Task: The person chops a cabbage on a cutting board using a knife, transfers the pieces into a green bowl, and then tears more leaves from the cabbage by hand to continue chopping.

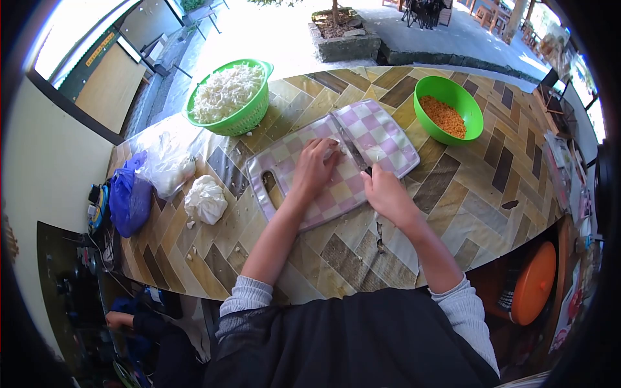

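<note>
A knife (351, 143) is in my right hand (388, 193), the fingers closed around its dark handle. Its blade lies over a pink-and-white checked cutting board (388, 132) and points away from me. My left hand (314, 167) rests on the board just left of the blade. Its fingers are curled over a small white piece of food (334, 150), mostly hidden under them; its kind cannot be made out. Left of the board sits a bunched white plastic bag (206, 200).
A green colander (249, 116) heaped with white shreds stands at the back left. A green bowl (469, 107) with orange crumbly food is at the back right. A blue bag (129, 197) and a clear bag (169, 169) lie left. Another person's hand (119, 319) shows lower left.
</note>
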{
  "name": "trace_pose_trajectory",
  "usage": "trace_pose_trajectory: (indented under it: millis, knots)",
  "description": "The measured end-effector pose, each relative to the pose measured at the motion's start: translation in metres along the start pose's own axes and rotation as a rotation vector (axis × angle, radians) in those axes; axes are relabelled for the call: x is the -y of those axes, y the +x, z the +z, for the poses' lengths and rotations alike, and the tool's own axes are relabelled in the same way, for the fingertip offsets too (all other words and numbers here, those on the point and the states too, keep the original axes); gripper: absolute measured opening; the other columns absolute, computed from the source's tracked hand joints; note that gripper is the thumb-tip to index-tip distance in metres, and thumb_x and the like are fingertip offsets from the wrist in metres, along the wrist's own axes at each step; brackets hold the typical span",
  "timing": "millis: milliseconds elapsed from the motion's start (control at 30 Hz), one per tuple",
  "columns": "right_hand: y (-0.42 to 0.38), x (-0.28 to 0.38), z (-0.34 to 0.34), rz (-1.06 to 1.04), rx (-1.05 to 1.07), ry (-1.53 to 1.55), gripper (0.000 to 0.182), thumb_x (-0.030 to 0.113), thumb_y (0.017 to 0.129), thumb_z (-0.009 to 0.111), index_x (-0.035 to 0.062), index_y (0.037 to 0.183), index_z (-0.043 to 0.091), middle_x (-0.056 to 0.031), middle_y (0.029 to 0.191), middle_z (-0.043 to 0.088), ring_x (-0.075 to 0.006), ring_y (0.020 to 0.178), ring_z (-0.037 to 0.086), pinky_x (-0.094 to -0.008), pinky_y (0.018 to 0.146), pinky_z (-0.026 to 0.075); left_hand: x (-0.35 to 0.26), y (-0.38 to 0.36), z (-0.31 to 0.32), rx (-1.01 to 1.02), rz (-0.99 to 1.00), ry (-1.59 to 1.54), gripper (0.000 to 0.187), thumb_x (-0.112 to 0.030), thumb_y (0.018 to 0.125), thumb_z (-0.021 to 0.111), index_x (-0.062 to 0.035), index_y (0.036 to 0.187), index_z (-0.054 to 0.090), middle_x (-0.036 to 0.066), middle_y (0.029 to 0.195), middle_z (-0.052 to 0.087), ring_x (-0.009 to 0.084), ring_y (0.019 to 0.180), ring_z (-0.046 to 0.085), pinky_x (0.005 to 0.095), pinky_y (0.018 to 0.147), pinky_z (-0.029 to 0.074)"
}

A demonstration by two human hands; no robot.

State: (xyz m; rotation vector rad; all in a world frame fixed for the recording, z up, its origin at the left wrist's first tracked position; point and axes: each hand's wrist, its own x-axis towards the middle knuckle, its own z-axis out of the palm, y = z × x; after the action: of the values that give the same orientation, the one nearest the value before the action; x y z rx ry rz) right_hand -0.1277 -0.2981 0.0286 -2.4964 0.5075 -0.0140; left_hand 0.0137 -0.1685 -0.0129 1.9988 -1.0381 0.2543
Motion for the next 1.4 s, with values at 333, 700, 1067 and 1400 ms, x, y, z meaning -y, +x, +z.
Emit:
trace_pose_trajectory:
  millis: [333, 700, 1067, 1400]
  knots:
    - [-0.003, 0.023, 0.002, -0.012, -0.008, 0.063, 0.025, 0.021, 0.098, 0.047, -0.004, 0.101, 0.048, -0.0305, 0.078, 0.064, -0.0467, 0.08, 0.064, -0.0541, 0.07, 0.05, 0.001, 0.001, 0.0, -0.004, -0.002, -0.04, 0.016, -0.008, 0.081, 0.066, 0.0023, 0.093, 0.068, 0.015, 0.099, 0.068, 0.0343, 0.099, 0.06, 0.0409, 0.088, 0.049]
    - [-0.002, 0.029, 0.042, -0.076, -0.164, -0.2, 0.039, 0.015, 0.099, 0.042, -0.0082, 0.13, 0.043, -0.0262, 0.078, 0.066, -0.04, 0.076, 0.068, -0.0468, 0.064, 0.056, 0.001, 0.002, -0.006, 0.053, -0.083, -0.08, 0.019, -0.007, 0.08, 0.067, 0.0036, 0.096, 0.068, 0.018, 0.103, 0.068, 0.036, 0.1, 0.062, 0.0406, 0.089, 0.048]
    - [0.003, 0.031, -0.01, -0.049, 0.007, 0.161, 0.05, 0.016, 0.095, 0.051, -0.0014, 0.141, 0.038, -0.0307, 0.079, 0.063, -0.0457, 0.078, 0.063, -0.0513, 0.069, 0.05, 0.001, 0.0, -0.017, 0.124, 0.007, -0.109, 0.018, -0.007, 0.087, 0.063, 0.0039, 0.1, 0.067, 0.018, 0.107, 0.066, 0.0372, 0.095, 0.064, 0.0403, 0.084, 0.051]
    - [-0.006, 0.033, 0.029, -0.098, -0.053, -0.168, 0.059, 0.005, 0.091, 0.047, 0.0019, 0.148, 0.029, -0.0272, 0.082, 0.065, -0.0417, 0.076, 0.066, -0.0485, 0.069, 0.054, 0.0, -0.001, -0.014, 0.105, -0.046, -0.129, 0.016, -0.006, 0.086, 0.063, 0.0047, 0.096, 0.067, 0.019, 0.106, 0.066, 0.0378, 0.095, 0.064, 0.0411, 0.083, 0.051]
